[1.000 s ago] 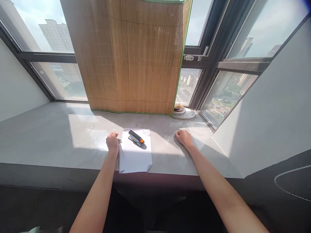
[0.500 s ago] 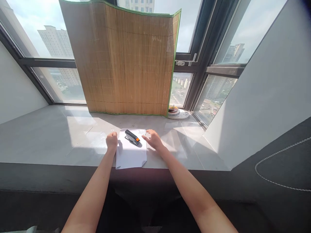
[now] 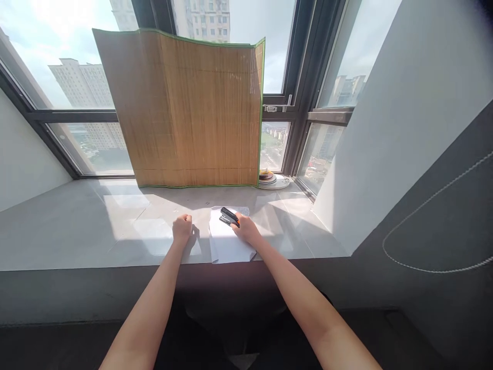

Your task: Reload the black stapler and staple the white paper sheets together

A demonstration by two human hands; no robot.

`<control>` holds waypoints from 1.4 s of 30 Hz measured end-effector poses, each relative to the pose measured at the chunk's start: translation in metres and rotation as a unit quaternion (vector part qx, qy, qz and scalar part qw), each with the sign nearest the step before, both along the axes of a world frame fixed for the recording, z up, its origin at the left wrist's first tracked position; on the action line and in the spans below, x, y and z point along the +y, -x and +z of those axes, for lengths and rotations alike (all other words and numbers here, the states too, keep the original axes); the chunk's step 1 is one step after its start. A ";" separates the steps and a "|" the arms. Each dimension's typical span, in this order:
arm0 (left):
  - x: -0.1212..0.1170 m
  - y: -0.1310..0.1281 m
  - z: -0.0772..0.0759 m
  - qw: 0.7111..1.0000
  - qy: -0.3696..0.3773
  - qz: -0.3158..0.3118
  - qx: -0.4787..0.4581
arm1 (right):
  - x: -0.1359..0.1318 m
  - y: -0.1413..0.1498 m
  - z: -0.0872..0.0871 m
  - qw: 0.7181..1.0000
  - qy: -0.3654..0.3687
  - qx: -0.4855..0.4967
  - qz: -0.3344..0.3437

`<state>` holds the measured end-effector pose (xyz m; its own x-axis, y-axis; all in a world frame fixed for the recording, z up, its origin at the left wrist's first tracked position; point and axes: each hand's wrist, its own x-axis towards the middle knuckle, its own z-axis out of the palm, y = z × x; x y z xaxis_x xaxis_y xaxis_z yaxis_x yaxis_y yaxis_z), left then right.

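A black stapler [image 3: 228, 216] with orange near its rear end is gripped by my right hand [image 3: 246, 229], whose thumb and fingers close round that end. It is over the upper part of some white paper [image 3: 229, 246] on the sill; whether it touches the paper I cannot tell. The paper's lower right corner curls, and small dark markings show near its top right. My left hand [image 3: 182, 227] makes a fist to the left of the paper, apart from it. What that fist holds, if anything, is hidden.
The pale tiled window sill [image 3: 77, 231] ends at a front edge close to me. A bamboo mat [image 3: 192, 113] with green edging stands upright against the window. Beside its lower right corner is a stack of plates [image 3: 267, 178]. A beaded cord [image 3: 416, 218] hangs at the right.
My right hand has closed on the stapler, which was lying on the paper. The paper and stapler have shifted right, away from my left fist. The camera view has turned slightly.
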<state>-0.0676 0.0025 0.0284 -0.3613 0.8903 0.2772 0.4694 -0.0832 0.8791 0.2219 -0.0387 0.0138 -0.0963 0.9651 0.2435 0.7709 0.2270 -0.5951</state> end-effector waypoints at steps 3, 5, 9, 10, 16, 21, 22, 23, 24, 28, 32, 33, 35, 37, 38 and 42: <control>-0.013 -0.031 -0.005 0.994 -0.013 -0.090 0.062 | -0.007 -0.030 -0.004 1.000 -0.005 0.008 -0.010; -0.024 -0.056 -0.009 0.981 -0.027 -0.160 0.102 | -0.006 -0.041 -0.006 1.000 -0.009 0.015 -0.008; -0.044 -0.093 -0.013 0.909 -0.013 -0.256 0.330 | 0.001 -0.049 -0.004 0.999 -0.036 0.035 -0.014; -0.047 -0.096 -0.014 0.895 -0.005 -0.252 0.367 | 0.003 -0.051 -0.004 0.998 -0.043 0.042 -0.019; -0.047 -0.093 -0.017 0.880 -0.001 -0.239 0.410 | -0.006 -0.082 -0.005 0.996 -0.041 0.076 -0.024; -0.047 -0.092 -0.018 0.884 0.005 -0.247 0.396 | -0.017 -0.094 -0.013 0.995 -0.037 0.090 0.005; -0.047 -0.092 -0.017 0.884 0.006 -0.250 0.396 | -0.018 -0.093 -0.014 0.995 -0.040 0.094 0.009; -0.048 -0.092 -0.016 0.883 0.008 -0.252 0.395 | -0.019 -0.092 -0.015 0.994 -0.047 0.098 0.011; -0.049 -0.093 -0.015 0.883 0.010 -0.253 0.395 | -0.020 -0.092 -0.015 0.993 -0.059 0.100 0.008; -0.051 -0.093 -0.012 0.885 0.018 -0.247 0.395 | -0.025 -0.092 -0.016 0.986 -0.131 0.087 -0.060; -0.051 -0.093 -0.012 0.886 0.018 -0.246 0.392 | -0.028 -0.095 -0.017 0.984 -0.142 0.060 -0.093; -0.050 -0.093 -0.013 0.886 0.017 -0.248 0.391 | -0.028 -0.096 -0.017 0.984 -0.142 0.053 -0.095; -0.049 -0.093 -0.015 0.889 0.018 -0.252 0.382 | -0.026 -0.096 -0.019 0.983 -0.143 0.044 -0.103; -0.047 -0.092 -0.017 0.902 0.021 -0.248 0.353 | -0.024 -0.097 -0.020 0.982 -0.139 0.048 -0.116; -0.046 -0.092 -0.018 0.910 0.024 -0.243 0.335 | -0.023 -0.097 -0.020 0.982 -0.134 0.053 -0.122; -0.044 -0.092 -0.022 0.924 0.031 -0.236 0.300 | -0.023 -0.097 -0.018 0.984 -0.130 0.068 -0.098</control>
